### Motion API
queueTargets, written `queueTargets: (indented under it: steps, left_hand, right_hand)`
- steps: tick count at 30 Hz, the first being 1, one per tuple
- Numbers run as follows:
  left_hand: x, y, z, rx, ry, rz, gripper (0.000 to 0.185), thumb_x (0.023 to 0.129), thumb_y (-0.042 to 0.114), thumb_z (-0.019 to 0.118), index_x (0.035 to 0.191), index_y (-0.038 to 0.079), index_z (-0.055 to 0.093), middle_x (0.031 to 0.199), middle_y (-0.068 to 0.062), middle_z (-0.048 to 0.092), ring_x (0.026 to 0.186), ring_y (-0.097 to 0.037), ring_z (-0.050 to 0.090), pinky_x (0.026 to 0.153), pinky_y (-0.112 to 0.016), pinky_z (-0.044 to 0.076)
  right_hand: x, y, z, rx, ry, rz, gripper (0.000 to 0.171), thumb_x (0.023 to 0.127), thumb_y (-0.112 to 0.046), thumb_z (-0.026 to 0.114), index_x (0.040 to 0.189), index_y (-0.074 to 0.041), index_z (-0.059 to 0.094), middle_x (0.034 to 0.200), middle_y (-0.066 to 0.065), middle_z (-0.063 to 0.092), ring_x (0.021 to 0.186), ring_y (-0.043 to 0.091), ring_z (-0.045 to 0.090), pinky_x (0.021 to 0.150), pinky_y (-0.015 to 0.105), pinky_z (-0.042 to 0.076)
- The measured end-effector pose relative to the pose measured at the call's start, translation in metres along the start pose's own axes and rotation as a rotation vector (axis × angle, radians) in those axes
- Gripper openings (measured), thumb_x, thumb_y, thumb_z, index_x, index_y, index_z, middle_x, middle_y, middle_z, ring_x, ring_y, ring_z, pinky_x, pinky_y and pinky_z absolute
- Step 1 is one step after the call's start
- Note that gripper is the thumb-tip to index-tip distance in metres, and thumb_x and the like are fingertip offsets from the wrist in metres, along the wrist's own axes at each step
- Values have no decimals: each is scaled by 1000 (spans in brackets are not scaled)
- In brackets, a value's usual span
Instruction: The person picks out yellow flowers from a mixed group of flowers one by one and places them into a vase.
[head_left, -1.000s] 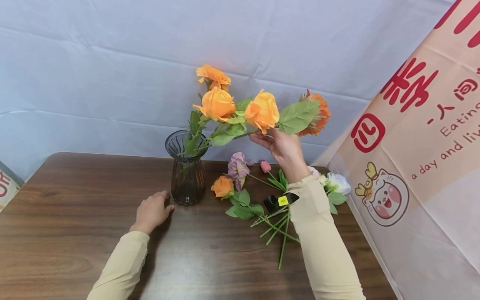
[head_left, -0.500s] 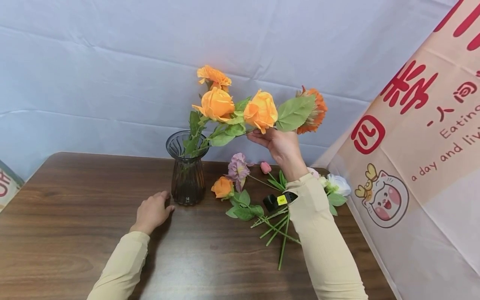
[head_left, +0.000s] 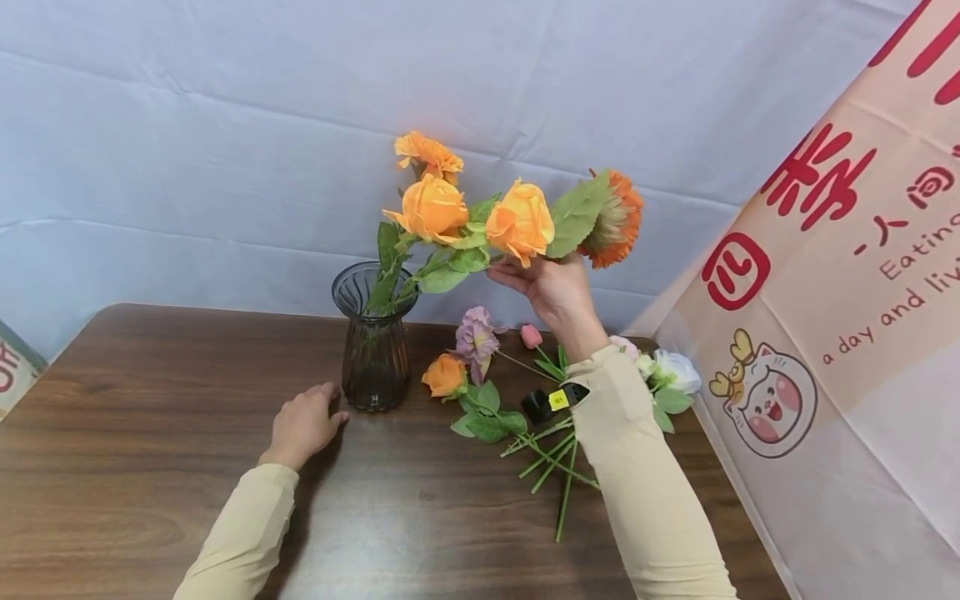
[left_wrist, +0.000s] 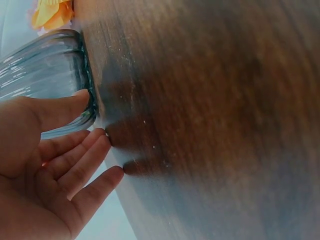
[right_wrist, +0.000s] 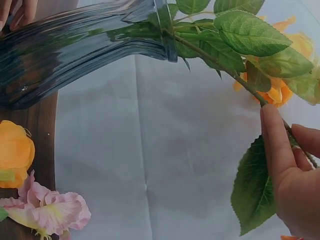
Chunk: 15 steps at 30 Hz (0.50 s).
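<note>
My right hand [head_left: 558, 296] pinches a thin green stem [right_wrist: 225, 70] between thumb and fingers. The stem leans into the mouth of a dark ribbed glass vase [head_left: 377, 367], and a deep orange, ruffled flower [head_left: 618, 221] with a big leaf [right_wrist: 255, 192] is at its hand end. Several orange flowers, among them a rose [head_left: 433, 208], stand in the vase, tilted right. My left hand [head_left: 302, 425] rests on the table at the vase's left, fingers relaxed. In the left wrist view its thumb lies by the vase base and its fingertips touch the wood; thumb contact cannot be told.
On the wooden table [head_left: 150, 467] right of the vase lie an orange rose [head_left: 445, 375], a purple flower [head_left: 476, 337], a pink tulip [head_left: 531, 335], a white flower [head_left: 677, 371] and crossed stems [head_left: 566, 492]. A pale cloth backdrop [head_left: 225, 150] and a printed panel [head_left: 825, 250] enclose the table.
The deep orange flower and its leaf have turned and shifted a little left, with my right hand moving slightly left too. My left hand and the vase have hardly moved.
</note>
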<state>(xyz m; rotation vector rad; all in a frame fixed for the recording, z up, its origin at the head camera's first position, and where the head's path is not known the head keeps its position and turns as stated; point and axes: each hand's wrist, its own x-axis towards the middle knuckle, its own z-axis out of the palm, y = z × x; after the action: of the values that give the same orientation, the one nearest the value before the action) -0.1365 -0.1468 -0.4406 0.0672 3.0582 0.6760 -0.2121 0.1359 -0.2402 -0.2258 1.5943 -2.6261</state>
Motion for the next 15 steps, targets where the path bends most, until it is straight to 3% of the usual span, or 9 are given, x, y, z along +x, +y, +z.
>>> queueTargets:
  steps: [15]
  left_hand:
    - [0, -2, 0, -4, 5, 4, 40, 83, 20, 67, 112, -5, 56, 107, -23, 59, 87, -44, 57, 70, -54, 45]
  right_hand:
    - [4, 14, 8, 16, -53, -32, 34, 86, 20, 42, 108, -3, 52, 84, 10, 59, 71, 23, 65, 69, 38, 54]
